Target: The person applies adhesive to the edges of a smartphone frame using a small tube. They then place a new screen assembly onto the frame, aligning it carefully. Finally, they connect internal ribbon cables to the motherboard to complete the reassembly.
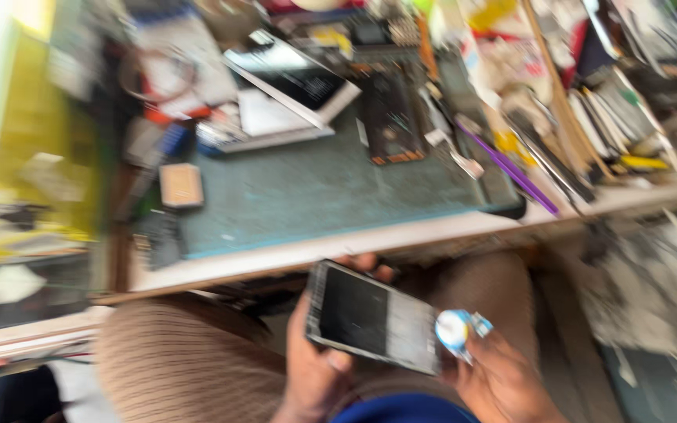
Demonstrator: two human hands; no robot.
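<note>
Left hand (315, 364) closed around near end of dark-screened phone (370, 317), held over lap below workbench edge (291, 254). Right hand (503, 384) pinching small white-and-blue roll (456, 330) against phone's far end. Beyond grip: green mat (323, 188), 1 opened handset (392, 117), purple tool (511, 168).

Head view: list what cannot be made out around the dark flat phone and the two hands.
- Small white and blue object in the right hand: motion blur hides what kind it is.
- Dark flat phone held by the left hand: blur smears its screen detail.
- Both wrists: cut off by the bottom edge.
- Tools beside the green work mat: too blurred to identify.
</note>
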